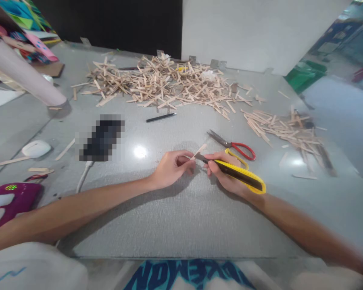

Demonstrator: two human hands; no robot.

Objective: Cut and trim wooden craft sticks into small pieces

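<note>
Between the thumb and fingers of my left hand [170, 170] is a small flat wooden stick [202, 150], its upper end pointing up and right. My right hand [226, 182] is closed around a yellow utility knife [240, 174]. The knife's dark blade end reaches to the stick and seems to touch it. Just beyond my right hand lie scissors [228, 143] with a red handle, blades pointing left. A yellow curved loop [244, 163] shows beside my right fingers; I cannot tell what it belongs to.
A large heap of wooden sticks [169, 86] lies at the back, with a smaller pile [284, 129] at right. A black pen [161, 117], a blurred-out phone [102, 139] with a cable, a white case [36, 149], a purple device [21, 201] and a pale cylinder [27, 68] are around.
</note>
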